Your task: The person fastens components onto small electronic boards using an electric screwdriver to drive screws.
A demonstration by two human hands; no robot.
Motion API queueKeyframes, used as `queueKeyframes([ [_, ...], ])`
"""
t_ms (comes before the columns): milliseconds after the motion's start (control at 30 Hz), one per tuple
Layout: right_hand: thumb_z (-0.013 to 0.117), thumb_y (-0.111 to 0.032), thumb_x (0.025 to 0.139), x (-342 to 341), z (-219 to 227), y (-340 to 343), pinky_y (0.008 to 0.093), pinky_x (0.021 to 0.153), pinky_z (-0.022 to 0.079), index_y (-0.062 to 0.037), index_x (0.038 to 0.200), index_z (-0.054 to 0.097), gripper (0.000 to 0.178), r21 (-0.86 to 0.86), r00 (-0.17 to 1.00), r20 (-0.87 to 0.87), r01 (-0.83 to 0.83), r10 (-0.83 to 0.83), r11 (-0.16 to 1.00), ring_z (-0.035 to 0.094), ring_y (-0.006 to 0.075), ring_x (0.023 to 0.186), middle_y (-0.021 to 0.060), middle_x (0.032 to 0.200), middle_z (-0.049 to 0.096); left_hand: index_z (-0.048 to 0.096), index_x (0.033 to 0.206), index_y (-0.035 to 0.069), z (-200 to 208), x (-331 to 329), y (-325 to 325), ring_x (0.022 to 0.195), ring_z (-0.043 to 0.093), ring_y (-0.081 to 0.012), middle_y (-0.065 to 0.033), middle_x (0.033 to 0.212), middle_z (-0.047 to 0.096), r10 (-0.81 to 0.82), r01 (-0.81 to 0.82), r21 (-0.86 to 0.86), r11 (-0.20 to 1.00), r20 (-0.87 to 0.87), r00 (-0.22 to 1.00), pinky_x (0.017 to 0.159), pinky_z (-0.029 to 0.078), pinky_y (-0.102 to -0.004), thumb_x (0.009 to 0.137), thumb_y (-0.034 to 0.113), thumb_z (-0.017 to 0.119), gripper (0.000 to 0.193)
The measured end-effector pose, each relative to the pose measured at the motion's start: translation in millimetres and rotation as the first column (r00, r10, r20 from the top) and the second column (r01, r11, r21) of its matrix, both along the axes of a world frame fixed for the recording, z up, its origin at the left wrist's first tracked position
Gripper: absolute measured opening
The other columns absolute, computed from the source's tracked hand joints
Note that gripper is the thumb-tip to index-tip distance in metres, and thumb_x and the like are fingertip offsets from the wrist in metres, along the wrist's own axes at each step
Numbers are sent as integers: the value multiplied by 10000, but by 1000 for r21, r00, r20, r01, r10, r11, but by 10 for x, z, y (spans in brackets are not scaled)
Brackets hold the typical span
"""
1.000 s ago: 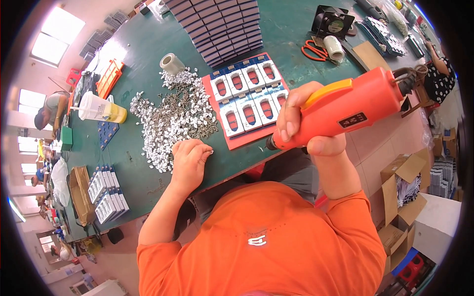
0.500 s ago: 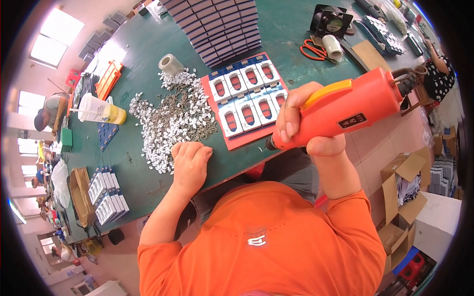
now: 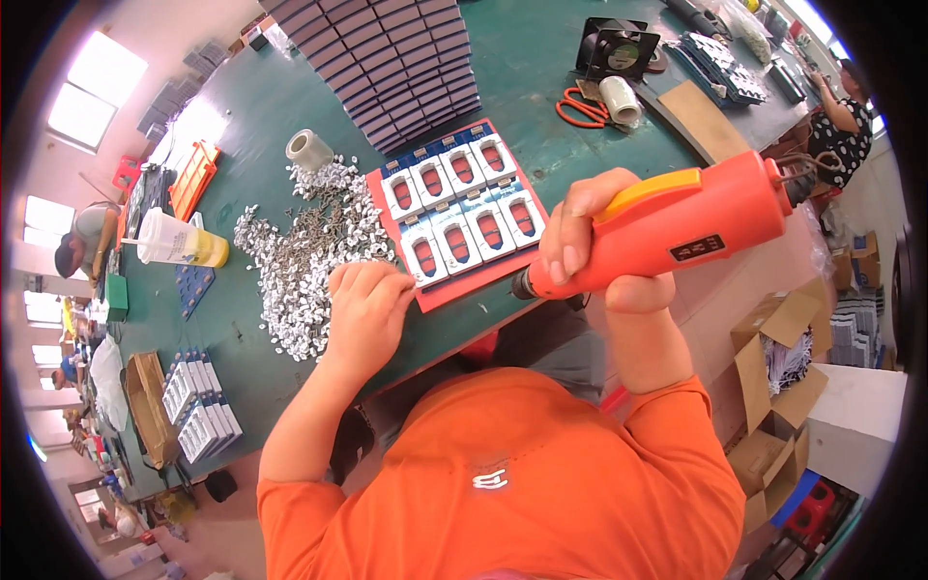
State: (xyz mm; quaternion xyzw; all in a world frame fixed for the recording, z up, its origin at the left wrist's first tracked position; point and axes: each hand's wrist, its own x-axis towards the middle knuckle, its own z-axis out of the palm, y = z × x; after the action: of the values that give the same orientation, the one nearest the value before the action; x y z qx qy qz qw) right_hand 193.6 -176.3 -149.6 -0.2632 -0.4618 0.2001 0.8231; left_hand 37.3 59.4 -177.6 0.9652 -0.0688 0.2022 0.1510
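Observation:
My right hand (image 3: 592, 240) grips an orange power screwdriver (image 3: 677, 227) with a yellow trigger, its tip pointing down-left at the table edge beside a red tray (image 3: 437, 293). The tray carries several small blue and white cased parts (image 3: 454, 205) in two rows. My left hand (image 3: 365, 311) rests with curled fingers at the tray's left corner, next to a wide heap of small silver pieces (image 3: 304, 256). Whether its fingers pinch a piece is hidden.
Stacked dark trays (image 3: 387, 58) sit at the back of the green table (image 3: 522, 68). A tape roll (image 3: 309, 151), a lidded cup (image 3: 179, 244), orange scissors (image 3: 578, 104) and a small fan (image 3: 619, 48) lie around. Cardboard boxes (image 3: 773, 387) stand on the floor at right. Other people work at both sides.
My left hand has slid right along the heap's near edge toward the red tray's corner. The right hand and screwdriver have hardly moved.

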Motion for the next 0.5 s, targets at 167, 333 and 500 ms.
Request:
queueKeyframes([
  [167, 841, -208, 681, 33, 41, -81, 294, 660, 536, 32, 1177, 492, 653, 42, 999, -10, 50, -49, 998, 635, 188, 733, 94, 790, 614, 658, 888, 82, 2, 628, -205, 898, 564, -262, -49, 900, 600, -222, 226, -136, 965, 43, 974, 826, 377, -384, 772, 67, 694, 122],
  [333, 842, -230, 689, 49, 37, -195, 296, 658, 536, 22, 1152, 495, 632, 1, 994, -20, 110, -110, 994, 627, 192, 730, 88, 784, 599, 676, 902, 104, -71, 828, -251, 946, 561, -228, -19, 926, 600, -357, 351, -78, 933, -95, 929, 837, 375, -376, 778, 80, 696, 128],
  [500, 842, -232, 689, 67, 52, -190, 296, 657, 536, 25, 1154, 494, 635, -3, 992, -37, 117, -118, 993, 626, 191, 726, 87, 783, 597, 685, 926, 103, -65, 818, -236, 956, 559, -227, -26, 947, 596, -365, 359, -77, 930, -86, 927, 856, 376, -376, 780, 82, 697, 149],
])
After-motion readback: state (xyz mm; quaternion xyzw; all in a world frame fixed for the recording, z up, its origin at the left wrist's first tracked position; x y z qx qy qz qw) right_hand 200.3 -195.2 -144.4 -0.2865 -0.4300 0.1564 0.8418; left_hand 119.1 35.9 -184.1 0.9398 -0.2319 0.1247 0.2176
